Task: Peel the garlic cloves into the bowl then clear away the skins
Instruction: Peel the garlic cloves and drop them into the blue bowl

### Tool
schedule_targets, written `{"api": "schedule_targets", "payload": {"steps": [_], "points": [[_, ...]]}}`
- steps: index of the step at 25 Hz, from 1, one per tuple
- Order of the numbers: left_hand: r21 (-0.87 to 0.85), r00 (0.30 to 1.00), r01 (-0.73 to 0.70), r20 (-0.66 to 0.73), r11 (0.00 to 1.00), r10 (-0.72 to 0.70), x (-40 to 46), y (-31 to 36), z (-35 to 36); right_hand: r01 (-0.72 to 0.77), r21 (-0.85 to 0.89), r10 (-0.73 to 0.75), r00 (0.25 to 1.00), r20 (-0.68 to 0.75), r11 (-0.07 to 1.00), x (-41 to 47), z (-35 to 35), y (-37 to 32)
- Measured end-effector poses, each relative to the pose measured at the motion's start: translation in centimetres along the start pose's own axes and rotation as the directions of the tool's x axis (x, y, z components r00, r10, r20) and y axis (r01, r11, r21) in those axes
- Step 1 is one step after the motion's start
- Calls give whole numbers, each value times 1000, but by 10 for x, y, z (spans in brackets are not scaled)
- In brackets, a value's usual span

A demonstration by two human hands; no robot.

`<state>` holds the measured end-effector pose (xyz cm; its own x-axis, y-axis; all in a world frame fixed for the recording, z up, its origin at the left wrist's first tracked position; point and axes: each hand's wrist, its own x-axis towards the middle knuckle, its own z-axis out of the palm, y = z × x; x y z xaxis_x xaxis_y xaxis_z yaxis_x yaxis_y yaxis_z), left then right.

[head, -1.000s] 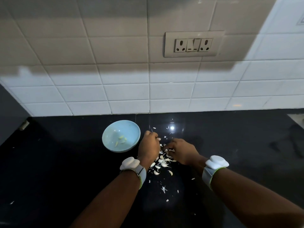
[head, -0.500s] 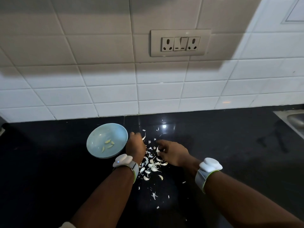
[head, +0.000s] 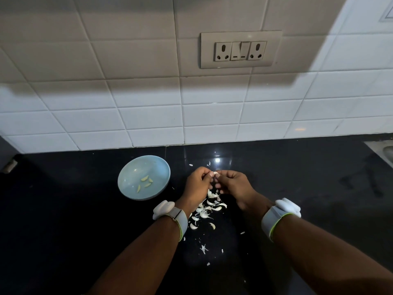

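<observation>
A pale blue bowl (head: 129,173) sits on the black counter and holds several peeled garlic cloves (head: 144,178). Right of the bowl, my left hand (head: 196,188) and my right hand (head: 231,184) meet fingertip to fingertip above the counter. Together they pinch one small white garlic clove (head: 215,173). Below the hands lies a scattered pile of white garlic skins and cloves (head: 205,211); I cannot tell peeled from unpeeled pieces there. Both wrists wear white bands.
The black counter (head: 63,231) runs to a white tiled wall with a socket plate (head: 240,50). Small skin flakes (head: 204,249) lie nearer me. A sink edge (head: 385,150) shows at the far right.
Both hands have lifted off the pile and come together, now pinching one clove between their fingertips. The view has shifted slightly.
</observation>
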<state>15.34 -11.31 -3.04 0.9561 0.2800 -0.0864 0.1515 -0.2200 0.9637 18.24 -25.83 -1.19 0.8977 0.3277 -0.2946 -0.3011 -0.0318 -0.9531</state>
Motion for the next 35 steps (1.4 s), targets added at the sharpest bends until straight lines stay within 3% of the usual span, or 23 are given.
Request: {"api": "schedule_targets", "payload": {"steps": [4, 8, 10, 14, 21, 30, 35], "points": [[77, 999, -31, 15, 997, 30, -1, 3, -3, 60, -113, -64, 997, -31, 992, 0, -5, -4], [441, 988, -137, -5, 887, 155, 2, 12, -7, 92, -408, -157, 979, -127, 908, 8, -7, -8], [531, 984, -122, -47, 838, 173, 3, 12, -11, 86, -552, -218, 959, -179, 830, 12, -12, -9], [553, 990, -48, -82, 832, 112, 2, 7, -21, 74, -724, -121, 993, -13, 686, 13, -22, -2], [538, 989, 11, -127, 843, 69, -5, 3, -29, 8, -750, 5, 1000, 15, 662, 21, -20, -7], [500, 996, 84, -59, 862, -63, -2, -10, -33, 130, -941, -63, 991, 116, 313, 21, -11, -7], [528, 998, 62, -60, 847, -36, -2, -13, -30, 135, -949, -81, 990, 117, 285, 19, -11, -3]]}}
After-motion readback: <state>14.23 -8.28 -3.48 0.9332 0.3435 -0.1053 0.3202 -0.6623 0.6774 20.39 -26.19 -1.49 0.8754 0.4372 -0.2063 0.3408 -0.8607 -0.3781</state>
